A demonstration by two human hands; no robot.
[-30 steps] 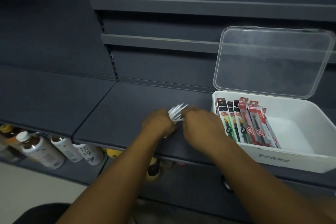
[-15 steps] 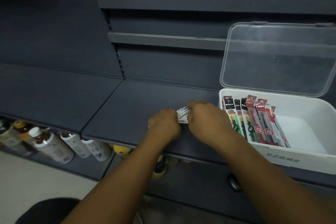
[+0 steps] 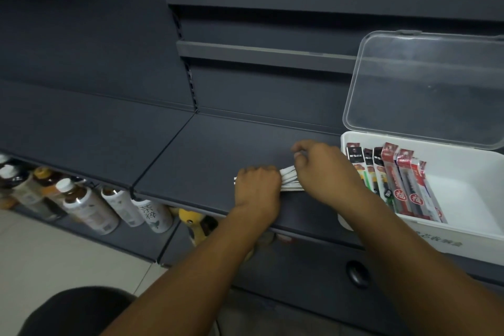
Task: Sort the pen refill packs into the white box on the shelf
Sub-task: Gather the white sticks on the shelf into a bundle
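Note:
My left hand (image 3: pixel 257 185) grips a bundle of white pen refill packs (image 3: pixel 290 179) just above the dark shelf (image 3: pixel 207 155). My right hand (image 3: pixel 324 169) lies over the bundle's right end, its fingers curled at the packs' tips; most of the bundle is hidden by both hands. To the right stands the white box (image 3: pixel 463 185) with its clear lid (image 3: pixel 425 87) raised. Several red and black refill packs (image 3: pixel 392 180) lean in the box's left half.
Bottles (image 3: pixel 87 207) lie in a row on the lower shelf at the left, and a yellow object (image 3: pixel 191 219) sits under the shelf edge. Grey rails run along the back wall above. A round dark knob (image 3: pixel 357 271) shows on the panel below.
The bundle has tipped from pointing up and right to lying flatter between my hands. My right hand has slid further over its right end, and the view has shifted.

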